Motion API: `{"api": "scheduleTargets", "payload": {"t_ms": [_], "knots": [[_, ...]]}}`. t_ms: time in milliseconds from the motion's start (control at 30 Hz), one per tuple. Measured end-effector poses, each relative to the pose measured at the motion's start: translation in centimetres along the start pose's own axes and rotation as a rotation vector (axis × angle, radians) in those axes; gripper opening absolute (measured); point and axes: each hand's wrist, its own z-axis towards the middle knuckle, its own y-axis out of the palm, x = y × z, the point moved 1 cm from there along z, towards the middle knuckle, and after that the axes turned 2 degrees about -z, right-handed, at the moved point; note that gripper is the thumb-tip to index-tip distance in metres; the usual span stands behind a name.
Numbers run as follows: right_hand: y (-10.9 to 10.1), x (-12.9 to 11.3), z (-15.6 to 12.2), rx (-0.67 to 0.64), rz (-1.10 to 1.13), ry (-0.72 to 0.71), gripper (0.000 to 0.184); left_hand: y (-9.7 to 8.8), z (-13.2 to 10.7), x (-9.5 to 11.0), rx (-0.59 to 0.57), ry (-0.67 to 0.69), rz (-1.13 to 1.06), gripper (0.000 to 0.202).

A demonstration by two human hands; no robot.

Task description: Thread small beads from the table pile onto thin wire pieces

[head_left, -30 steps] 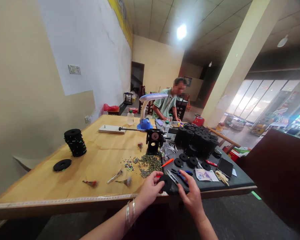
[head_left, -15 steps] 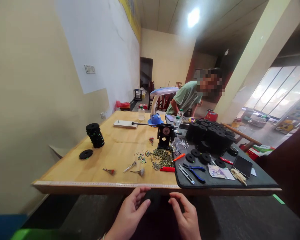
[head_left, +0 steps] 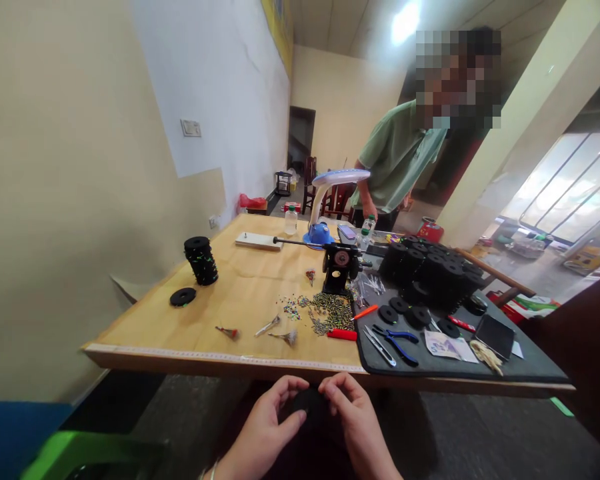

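A black disc [head_left: 307, 401] is held between the two hands, below the front edge of the table [head_left: 220, 358], and is pinched by the thumb and fingers of the left hand [head_left: 267, 421]. The right hand [head_left: 359, 419] is brought close to the disc's right side, thumb and fingertips gathered; whether the rim or something finer is gripped there cannot be made out. From its dull, foam-like surface, the disc is judged light, soft and springy, hardly slippery, easily dented rather than broken, and best taken by the rim under gentle pressure. Beyond the right hand, blue-handled pliers [head_left: 404, 349] are laid on a dark mat [head_left: 540, 365], with stacked black rolls [head_left: 433, 270] seen farther off.
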Motion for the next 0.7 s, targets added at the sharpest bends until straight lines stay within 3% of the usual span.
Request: {"api": "scheduleTargets", "payload": {"t_ms": [167, 333, 433, 700], "knots": [[-0.5, 0.7, 0.2, 0.003, 0.207, 0.069, 0.024, -0.4, 0.5, -1.1, 0.030, -0.077, -0.137, 0.028], [-1.8, -0.3, 0.1, 0.065, 0.507, 0.030, 0.022, -0.8, 0.5, -1.2, 0.170, -0.155, -0.269, 0.029], [-4.3, -1.3, -0.3, 0.102, 0.692, -0.009, 0.021, -1.1, 0.5, -1.0, 0.209, -0.190, -0.315, 0.029], [-12.2, -3.9, -2.4, 0.264, 0.952, -0.089, 0.028, -1.2, 2.0, -0.1, 0.276, -0.120, -0.286, 0.029]]}}
